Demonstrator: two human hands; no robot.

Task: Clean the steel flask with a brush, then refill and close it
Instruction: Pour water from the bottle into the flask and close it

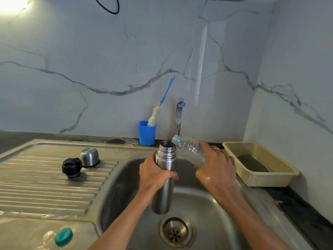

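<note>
My left hand (155,173) grips the steel flask (164,193) upright over the sink basin, its mouth uncapped. My right hand (215,165) holds a clear plastic bottle (189,149) tilted toward the flask, its teal-ringed neck just right of the flask's rim. The bottle brush (156,114), white bristles and blue handle, stands in a blue cup (146,133) at the wall. The flask's black stopper (71,167) and steel cup lid (89,156) sit on the draining board. A teal bottle cap (63,236) lies at the sink's front left corner.
The steel sink (129,177) has its drain (175,231) below the flask. The tap (179,114) stands behind the bottle. A cream plastic basket (281,179) holding a dark pad sits on the dark counter at right. The draining board is wet.
</note>
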